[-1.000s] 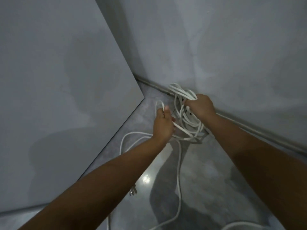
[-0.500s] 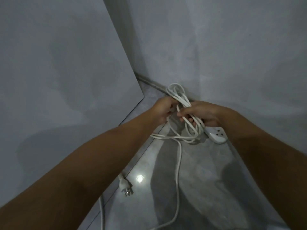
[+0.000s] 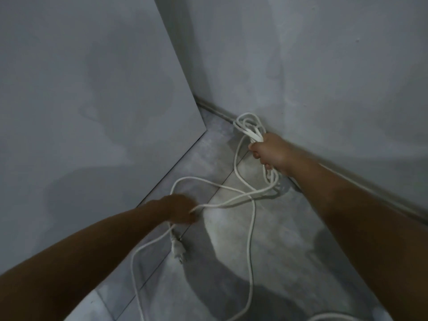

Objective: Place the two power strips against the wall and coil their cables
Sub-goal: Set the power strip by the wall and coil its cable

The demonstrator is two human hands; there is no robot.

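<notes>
Pulled off the coil (image 3: 253,135) since last frame, my left hand (image 3: 183,210) now pinching loose cable (image 3: 217,205), my right hand (image 3: 269,151) gripping coil

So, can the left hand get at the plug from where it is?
Probably yes: the plug lies uncovered close beside the left hand. That hand grips the white cable, though, so it would have to let go or slide along it.
</notes>
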